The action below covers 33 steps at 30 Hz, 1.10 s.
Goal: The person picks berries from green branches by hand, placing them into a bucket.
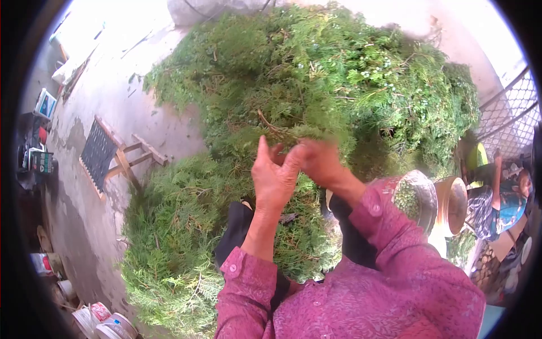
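My left hand [274, 179] is raised over the pile of green evergreen cuttings [186, 209], its index finger pointing up and thumb spread toward the right. Beside it, my right hand [324, 163] is smeared by motion, and its fingers overlap the left thumb tip in this view. A brown-stemmed evergreen sprig [272, 125] shows just beyond both hands, its leafy end blurred. I cannot tell which fingers, if any, grip it. Flat, scaly leaves and pale small cones cover the larger heap [361, 73] farther away.
A bucket [427, 203] of small green cones stands by my right arm, with a tan bucket [451, 206] behind it. Another person [502, 200] sits at the far right. On the left, a wooden-framed stool [107, 152] stands on concrete. Tubs [116, 327] stand lower left.
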Each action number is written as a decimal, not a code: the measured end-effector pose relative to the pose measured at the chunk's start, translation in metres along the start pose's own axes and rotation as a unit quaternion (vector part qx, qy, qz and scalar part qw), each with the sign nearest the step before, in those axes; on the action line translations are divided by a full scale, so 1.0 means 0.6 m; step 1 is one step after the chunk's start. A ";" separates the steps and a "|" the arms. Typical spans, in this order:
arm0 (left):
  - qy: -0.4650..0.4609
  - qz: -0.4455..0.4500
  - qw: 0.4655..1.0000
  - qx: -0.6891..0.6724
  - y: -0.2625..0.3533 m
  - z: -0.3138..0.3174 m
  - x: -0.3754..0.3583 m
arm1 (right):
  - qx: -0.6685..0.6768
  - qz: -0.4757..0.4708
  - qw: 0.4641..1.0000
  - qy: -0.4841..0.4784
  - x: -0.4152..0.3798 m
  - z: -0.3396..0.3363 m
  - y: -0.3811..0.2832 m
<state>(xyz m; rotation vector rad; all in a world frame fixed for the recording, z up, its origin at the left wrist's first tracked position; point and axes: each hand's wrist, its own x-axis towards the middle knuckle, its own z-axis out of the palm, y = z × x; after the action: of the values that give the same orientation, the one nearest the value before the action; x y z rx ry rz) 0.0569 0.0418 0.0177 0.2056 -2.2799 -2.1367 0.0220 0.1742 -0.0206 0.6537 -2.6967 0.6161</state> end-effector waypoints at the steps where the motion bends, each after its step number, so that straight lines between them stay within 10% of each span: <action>1: 0.012 -0.019 0.995 -0.099 -0.001 0.005 0.003 | -0.001 0.003 1.000 0.006 -0.015 -0.007 -0.012; 7: 0.075 -0.139 0.961 -0.227 -0.002 0.018 0.030 | 0.267 0.016 0.963 -0.039 -0.057 0.003 -0.045; 18: 0.145 -0.084 0.925 -0.342 -0.005 -0.016 0.084 | 0.222 -0.060 0.973 0.002 -0.016 -0.030 -0.035; 20: 0.193 -0.091 0.927 -0.307 0.005 -0.018 0.083 | 0.385 0.035 0.912 -0.140 0.011 -0.055 -0.002; 21: 0.194 -0.091 0.928 -0.305 0.009 -0.020 0.082 | 0.533 0.184 0.818 -0.118 0.008 -0.060 0.005; 27: 0.151 -0.110 0.922 -0.339 0.007 -0.038 0.079 | 0.681 0.376 0.628 0.004 0.015 -0.092 0.067; 33: 0.175 -0.155 0.886 -0.401 0.011 -0.050 0.085 | 0.623 0.285 0.718 -0.120 0.018 -0.099 0.046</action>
<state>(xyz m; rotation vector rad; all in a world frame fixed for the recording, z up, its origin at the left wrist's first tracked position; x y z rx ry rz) 0.0084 0.0074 0.0224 0.8776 -1.0958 -2.6933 0.0099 0.2204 0.0258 0.0517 -2.2704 2.7445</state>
